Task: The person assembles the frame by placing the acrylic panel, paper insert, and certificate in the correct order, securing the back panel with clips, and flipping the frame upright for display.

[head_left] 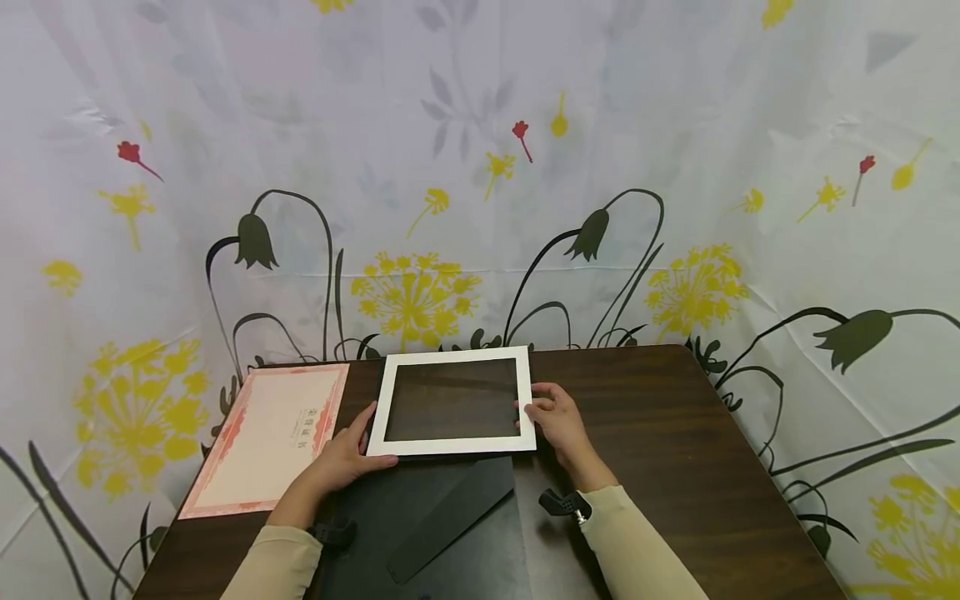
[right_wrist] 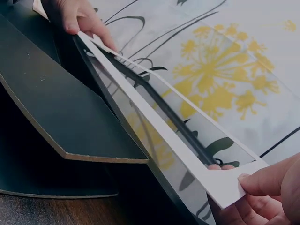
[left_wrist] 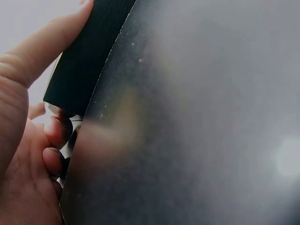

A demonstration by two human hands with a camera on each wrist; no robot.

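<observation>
Head view: I see a white, rectangular, card-like window mat (head_left: 450, 446) at lower centre, left hand (head_left: 341, 457) gripping its lower-left corner, right hand (head_left: 561, 423) pinching its right edge; uneven pulling could bend it.

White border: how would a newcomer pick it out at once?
On the dark wooden table, look toward the far edge, between the left hand and the right hand. There is the white border, beyond the black board; unlike the pink-edged sheet to its left, it is plain white around a dark middle.
</observation>
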